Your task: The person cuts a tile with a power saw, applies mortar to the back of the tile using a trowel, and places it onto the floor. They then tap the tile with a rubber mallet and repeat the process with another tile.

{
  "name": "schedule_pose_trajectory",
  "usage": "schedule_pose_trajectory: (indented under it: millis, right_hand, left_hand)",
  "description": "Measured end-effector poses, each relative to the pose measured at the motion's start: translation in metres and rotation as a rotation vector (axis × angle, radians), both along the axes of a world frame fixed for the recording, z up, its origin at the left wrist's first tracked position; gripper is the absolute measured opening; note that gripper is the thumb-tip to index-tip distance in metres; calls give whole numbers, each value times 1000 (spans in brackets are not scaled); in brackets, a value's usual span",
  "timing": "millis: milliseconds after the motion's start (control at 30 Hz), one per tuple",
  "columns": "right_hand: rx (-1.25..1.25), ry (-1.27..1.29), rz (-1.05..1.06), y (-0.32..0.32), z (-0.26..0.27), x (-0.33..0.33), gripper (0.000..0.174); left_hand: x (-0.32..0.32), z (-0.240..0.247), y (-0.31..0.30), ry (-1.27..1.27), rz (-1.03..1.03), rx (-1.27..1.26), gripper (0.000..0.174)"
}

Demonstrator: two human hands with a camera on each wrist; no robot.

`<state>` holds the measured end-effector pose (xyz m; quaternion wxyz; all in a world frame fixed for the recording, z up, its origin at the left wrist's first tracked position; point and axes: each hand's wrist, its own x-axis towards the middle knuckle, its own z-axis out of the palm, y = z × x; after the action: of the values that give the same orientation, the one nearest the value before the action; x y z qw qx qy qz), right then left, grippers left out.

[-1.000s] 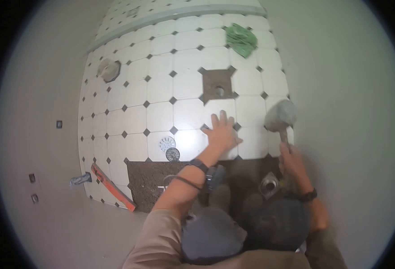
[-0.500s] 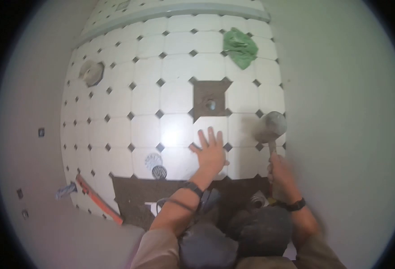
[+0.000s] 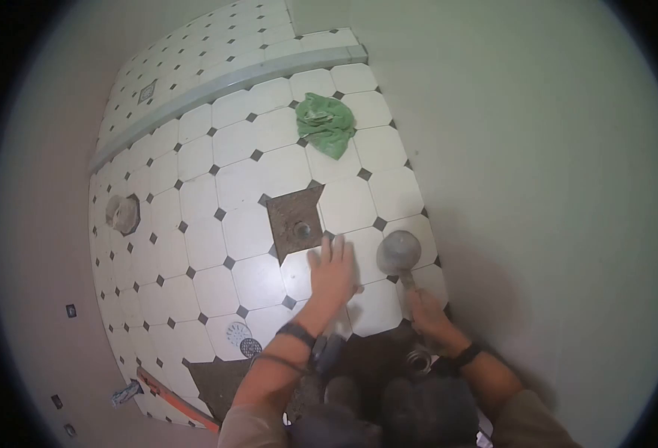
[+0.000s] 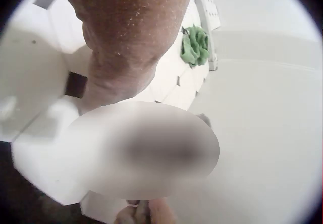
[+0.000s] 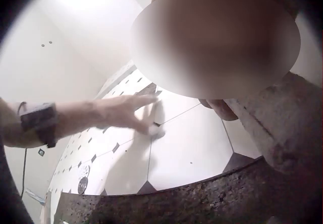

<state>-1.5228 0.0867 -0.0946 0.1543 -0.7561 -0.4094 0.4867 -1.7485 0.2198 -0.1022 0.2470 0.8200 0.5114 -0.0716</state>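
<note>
The left hand (image 3: 334, 272) is spread flat, fingers straight, pressing on the white octagonal floor tiles (image 3: 377, 308) beside the dark bare mortar bed (image 3: 366, 351), likely to steady them. The right hand (image 3: 427, 313) curls round the handle of the grey rubber mallet (image 3: 398, 252), its head poised over the neighbouring tile, probably for tapping.

Dusty grey round-headed mallet (image 3: 397, 252), white octagonal tile (image 3: 296, 277) laid flat
</note>
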Motion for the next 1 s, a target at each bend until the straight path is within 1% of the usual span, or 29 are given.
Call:
schedule_pose_trajectory:
  millis: [33, 67, 133, 233, 300, 333, 400, 433, 500, 567, 633, 667, 700, 733, 767, 833, 933, 1000]
  right_hand:
    - [-107, 120, -123, 11, 23, -7, 51]
    - [-94, 166, -148, 19, 34, -9, 48]
    - [-78, 255, -207, 32, 48, -8, 44]
    - [134, 181, -239, 64, 60, -10, 47]
    - [295, 152, -246, 82, 46, -14, 47]
    - [368, 134, -251, 88, 36, -16, 47]
    - [402, 17, -210, 94, 1, -15, 46]
    - [411, -42, -192, 95, -4, -16, 46]
    - [293, -53, -121, 94, -10, -9, 47]
    - [182, 27, -167, 103, -2, -7, 46]
    - [55, 193, -341, 100, 10, -5, 43]
    - [135, 108, -293, 96, -10, -1, 44]
    - [206, 20, -252, 84, -42, 3, 44]
    - [185, -3, -253, 83, -41, 7, 45]
    - [165, -25, -254, 89, -25, 6, 46]
    - [-64, 87, -332, 106, 13, 4, 51]
    - [179, 26, -256, 88, 1, 5, 52]
    - [315, -151, -145, 75, -45, 11, 50]
  left_hand:
    - [12, -6, 17, 17, -10, 31, 113]
    - [26, -17, 36, 36, -19, 64, 114]
    - [43, -25, 51, 60, -25, 89, 116]
    - [48, -25, 45, 97, -17, 29, 117]
    - [50, -17, 54, 128, -24, 8, 118]
    - [52, -23, 53, 149, -28, 13, 120]
    - [54, -13, 59, 153, -15, -47, 118]
    - [53, -11, 58, 155, -11, -84, 117]
    - [53, -16, 55, 156, -25, -60, 120]
    - [52, -21, 59, 158, -26, -43, 122]
    - [53, -26, 58, 159, -27, -52, 123]
    - [53, -25, 61, 168, -25, -56, 123]
    - [53, -22, 60, 175, -33, -69, 123]
    - [55, -17, 60, 178, -41, -76, 123]
    - [58, -13, 62, 186, -49, -88, 122]
    - [58, -7, 64, 216, -53, -107, 122]
    - [57, -24, 60, 191, -43, -55, 121]
    - [56, -21, 58, 198, -45, -59, 121]
